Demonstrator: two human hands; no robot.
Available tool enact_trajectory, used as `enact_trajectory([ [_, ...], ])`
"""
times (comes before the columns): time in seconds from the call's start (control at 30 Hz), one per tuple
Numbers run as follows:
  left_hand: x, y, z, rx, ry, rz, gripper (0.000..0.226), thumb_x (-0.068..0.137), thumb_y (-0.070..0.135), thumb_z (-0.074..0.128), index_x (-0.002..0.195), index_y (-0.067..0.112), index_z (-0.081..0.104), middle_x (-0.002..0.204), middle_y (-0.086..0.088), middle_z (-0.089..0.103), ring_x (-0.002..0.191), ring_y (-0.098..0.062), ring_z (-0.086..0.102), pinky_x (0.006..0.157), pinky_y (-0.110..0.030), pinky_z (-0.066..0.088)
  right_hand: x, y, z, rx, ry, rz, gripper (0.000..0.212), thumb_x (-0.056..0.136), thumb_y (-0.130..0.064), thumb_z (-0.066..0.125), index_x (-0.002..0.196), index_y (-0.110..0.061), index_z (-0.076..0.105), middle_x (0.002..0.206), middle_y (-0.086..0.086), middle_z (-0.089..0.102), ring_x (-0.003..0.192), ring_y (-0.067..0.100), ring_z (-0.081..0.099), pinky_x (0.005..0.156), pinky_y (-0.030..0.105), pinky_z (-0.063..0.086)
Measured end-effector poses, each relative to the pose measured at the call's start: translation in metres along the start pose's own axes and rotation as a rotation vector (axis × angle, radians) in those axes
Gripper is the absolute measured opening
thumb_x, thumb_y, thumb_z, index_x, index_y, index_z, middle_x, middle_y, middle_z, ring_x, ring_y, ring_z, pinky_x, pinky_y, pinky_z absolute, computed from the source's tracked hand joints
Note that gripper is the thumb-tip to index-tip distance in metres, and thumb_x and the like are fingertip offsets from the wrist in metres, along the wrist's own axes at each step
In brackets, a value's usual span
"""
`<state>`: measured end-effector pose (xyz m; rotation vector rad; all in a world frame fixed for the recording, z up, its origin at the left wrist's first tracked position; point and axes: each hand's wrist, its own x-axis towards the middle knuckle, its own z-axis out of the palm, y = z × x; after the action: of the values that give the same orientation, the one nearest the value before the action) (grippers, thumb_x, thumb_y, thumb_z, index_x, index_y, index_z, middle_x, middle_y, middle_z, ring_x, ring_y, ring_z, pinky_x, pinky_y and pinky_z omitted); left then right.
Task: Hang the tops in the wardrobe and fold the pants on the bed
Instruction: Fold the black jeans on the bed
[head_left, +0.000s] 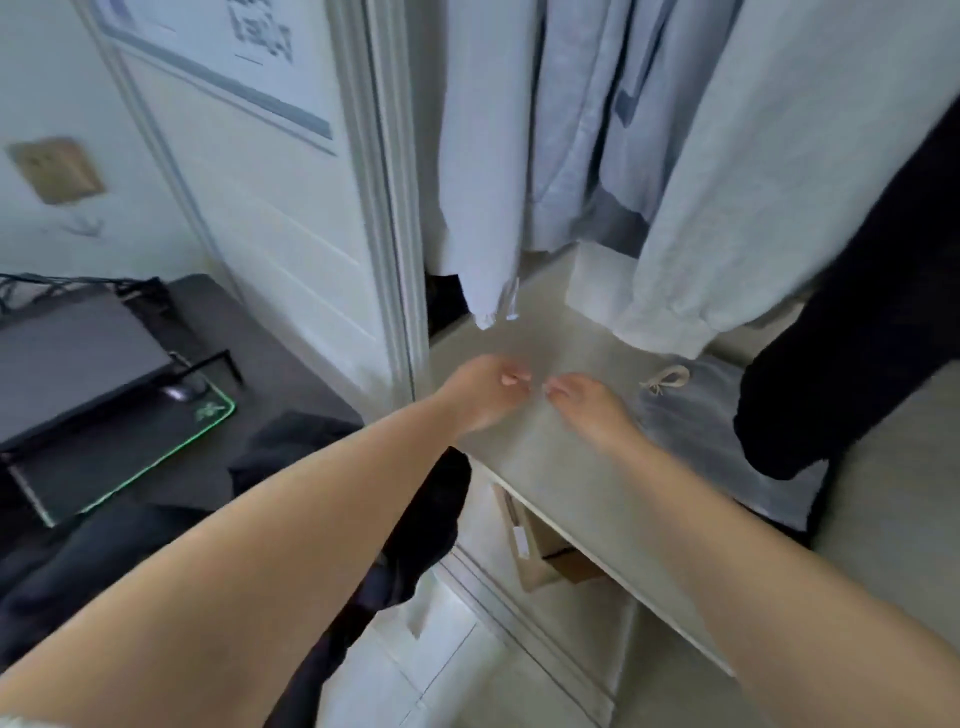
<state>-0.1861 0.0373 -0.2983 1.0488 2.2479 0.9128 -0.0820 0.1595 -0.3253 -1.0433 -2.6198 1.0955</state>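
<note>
I am looking into the open wardrobe. My left hand (483, 392) and my right hand (589, 408) reach side by side over the pale wardrobe shelf (530, 457), fingertips almost meeting, fingers loosely bent, nothing in them. Above hang a white top (478, 156), a light blue shirt (587, 130) and a pale grey top (737, 182). A black garment (852, 338) hangs at the right, its hem down on the shelf. A folded grey piece with a drawstring (711, 431) lies on the shelf right of my right hand. The view is blurred.
The white wardrobe door (270, 218) stands open at the left. Below it is a dark desk with a black device (67, 358), a mouse (182, 389) and a green-lit mat (156, 457). Dark clothing (296, 441) lies heaped under my left forearm. A white box (597, 280) sits on the shelf.
</note>
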Motion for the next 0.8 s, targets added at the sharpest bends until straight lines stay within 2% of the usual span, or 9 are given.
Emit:
enact_trajectory([
  [0.1, -0.053, -0.021, -0.065, 0.003, 0.111, -0.138, 0.032, 0.095, 0.025, 0.054, 0.125, 0.017, 0.061, 0.128, -0.002, 0.061, 0.116, -0.018, 0.055, 0.09, -0.022, 0.037, -0.015, -0.056, 0.016, 0.091, -0.101, -0.118, 0.034, 0.093, -0.039, 0.055, 0.121, -0.022, 0.061, 0.127, -0.003, 0.06, 0.118, 0.015, 0.055, 0.093, 0.025, 0.039],
  [0.2, -0.123, -0.059, -0.117, -0.045, 0.271, -0.287, 0.03, 0.094, 0.031, 0.055, 0.121, 0.019, 0.063, 0.112, 0.002, 0.067, 0.098, -0.012, 0.061, 0.078, -0.021, 0.042, -0.032, -0.101, 0.042, 0.125, -0.268, -0.241, 0.03, 0.093, -0.042, 0.052, 0.119, -0.026, 0.059, 0.131, -0.006, 0.056, 0.121, 0.015, 0.051, 0.101, 0.034, 0.04],
  [0.27, -0.173, -0.084, -0.139, -0.077, 0.361, -0.389, 0.025, 0.094, 0.031, 0.056, 0.116, 0.022, 0.064, 0.102, 0.004, 0.07, 0.093, -0.011, 0.064, 0.071, -0.019, 0.045, -0.046, -0.127, 0.061, 0.126, -0.34, -0.295, 0.031, 0.093, -0.04, 0.053, 0.119, -0.024, 0.059, 0.131, -0.004, 0.056, 0.12, 0.017, 0.052, 0.104, 0.037, 0.04],
  [0.37, -0.241, -0.118, -0.159, -0.128, 0.516, -0.496, 0.016, 0.093, 0.03, 0.058, 0.106, 0.026, 0.065, 0.1, 0.005, 0.07, 0.09, -0.008, 0.067, 0.066, -0.02, 0.045, -0.066, -0.162, 0.086, 0.054, -0.404, -0.427, 0.032, 0.092, -0.038, 0.055, 0.119, -0.021, 0.062, 0.125, -0.002, 0.061, 0.119, 0.016, 0.054, 0.102, 0.032, 0.04],
  [0.43, -0.266, -0.137, -0.163, -0.147, 0.548, -0.549, 0.01, 0.092, 0.03, 0.059, 0.1, 0.028, 0.065, 0.099, 0.005, 0.07, 0.087, -0.005, 0.067, 0.063, -0.02, 0.044, -0.07, -0.17, 0.093, -0.002, -0.45, -0.481, 0.034, 0.092, -0.038, 0.056, 0.119, -0.019, 0.063, 0.123, -0.003, 0.062, 0.118, 0.015, 0.054, 0.097, 0.027, 0.039],
  [0.57, -0.31, -0.17, -0.164, -0.153, 0.605, -0.659, 0.02, 0.091, 0.028, 0.06, 0.107, 0.019, 0.067, 0.087, 0.005, 0.07, 0.082, -0.007, 0.066, 0.069, -0.019, 0.046, -0.074, -0.184, 0.116, -0.139, -0.569, -0.508, 0.043, 0.091, -0.043, 0.055, 0.128, -0.022, 0.056, 0.135, -0.003, 0.054, 0.125, 0.014, 0.049, 0.103, 0.029, 0.036],
  [0.63, -0.318, -0.179, -0.162, -0.128, 0.599, -0.689, 0.021, 0.09, 0.028, 0.062, 0.108, 0.017, 0.067, 0.084, 0.005, 0.069, 0.08, -0.009, 0.064, 0.069, -0.016, 0.044, -0.07, -0.189, 0.126, -0.257, -0.598, -0.532, 0.047, 0.09, -0.044, 0.057, 0.131, -0.021, 0.053, 0.138, -0.001, 0.051, 0.126, 0.017, 0.047, 0.103, 0.03, 0.037],
  [0.7, -0.321, -0.182, -0.162, -0.111, 0.518, -0.707, 0.02, 0.089, 0.031, 0.065, 0.107, 0.023, 0.067, 0.093, 0.007, 0.069, 0.089, -0.009, 0.063, 0.075, -0.017, 0.043, -0.066, -0.195, 0.133, -0.433, -0.587, -0.601, 0.052, 0.089, -0.045, 0.058, 0.134, -0.021, 0.05, 0.14, 0.0, 0.049, 0.127, 0.02, 0.047, 0.102, 0.031, 0.038],
  [0.8, -0.324, -0.174, -0.168, -0.086, 0.203, -0.646, 0.013, 0.085, 0.047, 0.064, 0.096, 0.042, 0.069, 0.099, 0.022, 0.068, 0.099, 0.001, 0.06, 0.087, -0.019, 0.044, -0.072, -0.208, 0.139, -0.469, -0.65, -0.691, 0.047, 0.088, -0.048, 0.058, 0.13, -0.028, 0.054, 0.138, -0.006, 0.05, 0.127, 0.015, 0.046, 0.098, 0.025, 0.035],
])
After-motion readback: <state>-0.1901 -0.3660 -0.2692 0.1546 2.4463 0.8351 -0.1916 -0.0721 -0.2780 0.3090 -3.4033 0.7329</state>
